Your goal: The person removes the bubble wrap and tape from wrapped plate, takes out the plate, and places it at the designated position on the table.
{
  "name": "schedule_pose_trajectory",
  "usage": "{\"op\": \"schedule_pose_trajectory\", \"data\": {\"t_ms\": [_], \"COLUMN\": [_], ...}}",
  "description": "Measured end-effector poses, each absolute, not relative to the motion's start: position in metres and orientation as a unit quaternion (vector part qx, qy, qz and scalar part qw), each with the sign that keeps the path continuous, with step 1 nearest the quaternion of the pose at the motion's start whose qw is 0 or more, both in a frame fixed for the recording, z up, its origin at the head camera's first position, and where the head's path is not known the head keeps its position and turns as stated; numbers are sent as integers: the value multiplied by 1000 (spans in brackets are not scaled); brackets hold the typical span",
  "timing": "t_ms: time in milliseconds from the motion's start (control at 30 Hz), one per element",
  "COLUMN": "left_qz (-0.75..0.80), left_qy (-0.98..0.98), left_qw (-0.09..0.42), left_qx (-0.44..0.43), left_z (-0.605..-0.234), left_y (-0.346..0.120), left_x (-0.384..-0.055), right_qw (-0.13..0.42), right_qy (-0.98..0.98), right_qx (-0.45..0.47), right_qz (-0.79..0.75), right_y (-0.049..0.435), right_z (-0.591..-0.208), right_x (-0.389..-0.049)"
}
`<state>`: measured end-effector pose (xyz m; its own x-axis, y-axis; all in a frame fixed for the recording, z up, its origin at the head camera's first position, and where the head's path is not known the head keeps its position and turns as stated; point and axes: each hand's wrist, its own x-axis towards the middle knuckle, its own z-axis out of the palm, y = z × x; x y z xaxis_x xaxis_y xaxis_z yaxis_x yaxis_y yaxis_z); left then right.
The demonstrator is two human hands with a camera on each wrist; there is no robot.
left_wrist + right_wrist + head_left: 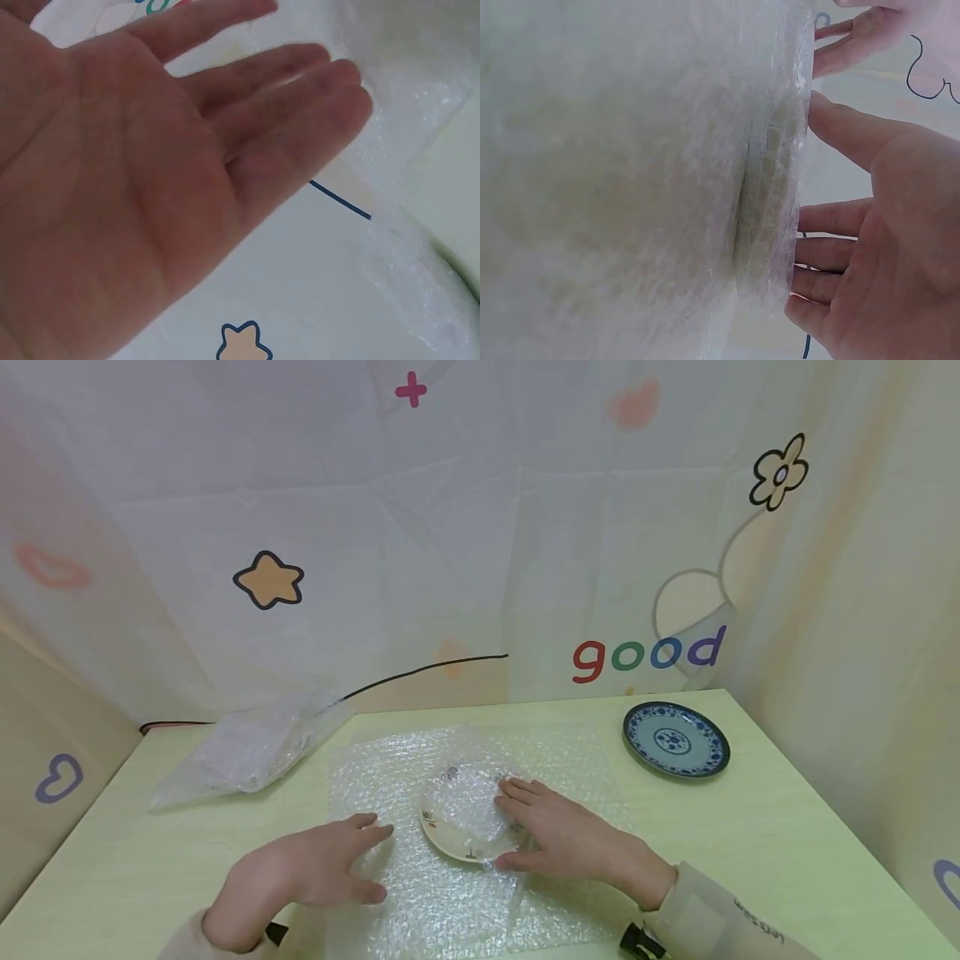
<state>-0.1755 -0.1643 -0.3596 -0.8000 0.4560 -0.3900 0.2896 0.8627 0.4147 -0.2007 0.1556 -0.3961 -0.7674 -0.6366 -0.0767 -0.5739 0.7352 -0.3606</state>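
Note:
A cream plate (450, 843) with small printed marks near its rim lies on a spread sheet of bubble wrap (375, 785). A flap of the wrap covers most of the plate, leaving its front-left rim bare. My right hand (566, 839) rests on the covered right side, fingers extended and thumb near the front rim. In the right wrist view, the fingertips of that hand (885, 232) touch the wrap over the plate's edge. My left hand (311, 864) hovers over the sheet left of the plate, fingers spread, palm bare in the left wrist view.
A blue plate (672, 741) with a dark patterned rim sits at the table's back right. At the back left lies a clear plastic bag (251, 747) with bubble wrap. A printed curtain (450, 568) hangs behind the pale green table (757, 852).

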Motion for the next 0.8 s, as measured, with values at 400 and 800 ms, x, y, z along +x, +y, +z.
{"op": "schedule_pose_trajectory", "data": {"t_ms": [400,800], "left_qz": [142,132], "left_qy": [937,940], "left_qw": [236,231], "left_qx": [217,213], "left_z": [-371,-380], "left_y": [-162,-164], "left_x": [-173,-171], "right_qw": [93,81], "right_qy": [926,924], "right_qx": [-330,-341], "right_qz": [-157,-156], "right_y": [155,156], "right_z": [-394,-397], "right_x": [-200,-201]}}
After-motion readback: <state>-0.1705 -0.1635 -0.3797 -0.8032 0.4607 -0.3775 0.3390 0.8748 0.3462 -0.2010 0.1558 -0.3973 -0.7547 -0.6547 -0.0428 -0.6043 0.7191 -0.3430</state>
